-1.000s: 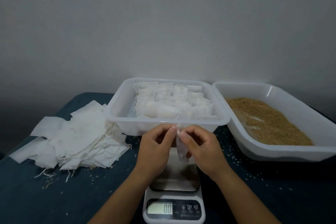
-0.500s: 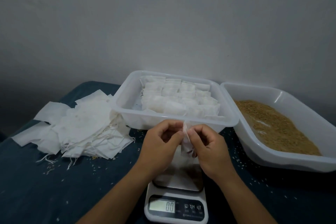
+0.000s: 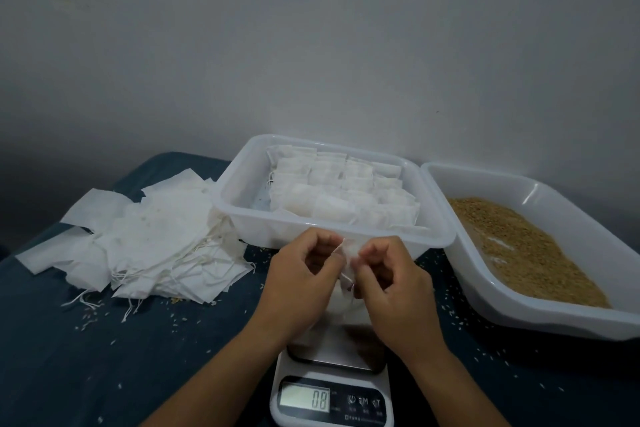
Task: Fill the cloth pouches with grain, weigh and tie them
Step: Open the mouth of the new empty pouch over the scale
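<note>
Dark tablecloth (image 3: 104,374), both hands (image 3: 301,284) pinching crumpled pouch (image 3: 346,263)

I see a small white cloth pouch (image 3: 347,274) pinched at its crumpled top between my left hand (image 3: 300,282) and right hand (image 3: 391,291), hanging over the scale (image 3: 332,388), whose display appears to read 08. Filled pouches (image 3: 341,192) lie packed in rows in the clear tub (image 3: 242,215) behind. Flat empty pouches (image 3: 138,243) with loose strings sit heaped on the left. Brown grain (image 3: 519,246) fills the tray (image 3: 554,315) on the right.
</note>
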Action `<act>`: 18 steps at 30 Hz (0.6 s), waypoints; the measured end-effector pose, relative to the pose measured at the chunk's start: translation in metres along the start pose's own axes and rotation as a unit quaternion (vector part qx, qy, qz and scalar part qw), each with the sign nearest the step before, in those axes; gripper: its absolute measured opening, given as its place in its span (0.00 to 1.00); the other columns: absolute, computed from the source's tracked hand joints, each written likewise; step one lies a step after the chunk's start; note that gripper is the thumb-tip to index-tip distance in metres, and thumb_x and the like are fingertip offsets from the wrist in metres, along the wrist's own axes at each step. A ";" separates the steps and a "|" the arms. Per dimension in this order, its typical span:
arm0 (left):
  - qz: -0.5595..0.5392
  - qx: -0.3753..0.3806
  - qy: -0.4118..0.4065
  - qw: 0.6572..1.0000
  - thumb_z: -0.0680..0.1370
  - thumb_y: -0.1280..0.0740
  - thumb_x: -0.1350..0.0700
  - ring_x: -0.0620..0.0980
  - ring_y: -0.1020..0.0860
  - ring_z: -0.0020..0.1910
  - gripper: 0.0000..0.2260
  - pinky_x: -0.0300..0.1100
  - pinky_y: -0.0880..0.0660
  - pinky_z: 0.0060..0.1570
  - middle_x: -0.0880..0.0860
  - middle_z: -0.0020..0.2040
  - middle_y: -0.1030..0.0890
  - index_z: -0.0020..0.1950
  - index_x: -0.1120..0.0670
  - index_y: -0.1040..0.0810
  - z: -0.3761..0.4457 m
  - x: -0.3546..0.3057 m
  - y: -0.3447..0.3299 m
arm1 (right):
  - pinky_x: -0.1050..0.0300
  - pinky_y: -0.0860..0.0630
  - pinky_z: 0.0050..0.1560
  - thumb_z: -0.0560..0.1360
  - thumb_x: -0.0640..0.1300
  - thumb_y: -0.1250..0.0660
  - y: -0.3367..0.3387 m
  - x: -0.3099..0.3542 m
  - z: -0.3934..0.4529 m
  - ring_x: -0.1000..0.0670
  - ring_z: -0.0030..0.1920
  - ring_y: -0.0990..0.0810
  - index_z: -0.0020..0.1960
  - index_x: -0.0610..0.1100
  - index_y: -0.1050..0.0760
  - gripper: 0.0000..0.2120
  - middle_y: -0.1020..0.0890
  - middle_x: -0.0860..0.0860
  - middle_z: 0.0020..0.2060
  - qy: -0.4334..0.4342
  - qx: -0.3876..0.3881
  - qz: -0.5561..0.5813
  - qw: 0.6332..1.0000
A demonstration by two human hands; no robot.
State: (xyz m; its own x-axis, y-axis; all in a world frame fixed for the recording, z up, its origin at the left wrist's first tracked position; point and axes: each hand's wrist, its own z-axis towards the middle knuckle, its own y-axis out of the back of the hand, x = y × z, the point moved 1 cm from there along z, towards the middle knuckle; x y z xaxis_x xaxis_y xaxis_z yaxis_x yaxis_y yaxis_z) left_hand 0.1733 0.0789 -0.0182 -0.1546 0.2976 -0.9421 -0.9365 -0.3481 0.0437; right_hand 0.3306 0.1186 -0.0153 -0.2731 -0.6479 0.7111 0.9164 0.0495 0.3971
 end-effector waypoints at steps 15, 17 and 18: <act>0.213 -0.082 -0.212 0.950 0.72 0.21 0.64 0.41 0.18 0.43 0.17 0.32 0.21 0.43 0.41 0.43 0.20 0.55 0.49 0.19 -0.007 -0.012 0.002 | 0.63 0.19 0.39 0.80 0.57 0.34 0.004 0.008 0.000 0.59 0.41 0.16 0.67 0.60 0.30 0.17 0.18 0.63 0.47 0.046 0.027 -0.094 0.994; 0.201 -0.061 -0.222 0.952 0.71 0.21 0.65 0.40 0.17 0.45 0.17 0.31 0.21 0.44 0.40 0.45 0.19 0.55 0.50 0.18 -0.009 -0.013 0.000 | 0.61 0.20 0.39 0.80 0.55 0.34 0.004 0.007 0.000 0.57 0.40 0.16 0.65 0.62 0.30 0.15 0.17 0.62 0.44 0.042 0.023 -0.085 0.995; 0.196 -0.057 -0.220 0.954 0.71 0.20 0.65 0.40 0.17 0.45 0.17 0.31 0.21 0.44 0.40 0.45 0.19 0.54 0.50 0.18 -0.009 -0.013 -0.001 | 0.60 0.20 0.38 0.80 0.53 0.33 0.005 0.006 0.000 0.56 0.39 0.16 0.63 0.62 0.30 0.14 0.17 0.61 0.43 0.038 0.019 -0.084 0.996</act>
State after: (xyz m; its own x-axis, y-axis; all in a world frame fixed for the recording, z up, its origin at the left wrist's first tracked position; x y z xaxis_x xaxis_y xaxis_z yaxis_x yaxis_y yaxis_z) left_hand 0.1791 0.0670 -0.0093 -0.6270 0.4600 -0.6287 -0.7426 -0.5968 0.3040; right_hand 0.3333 0.1148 -0.0095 -0.3968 -0.7045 0.5885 0.8483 -0.0365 0.5283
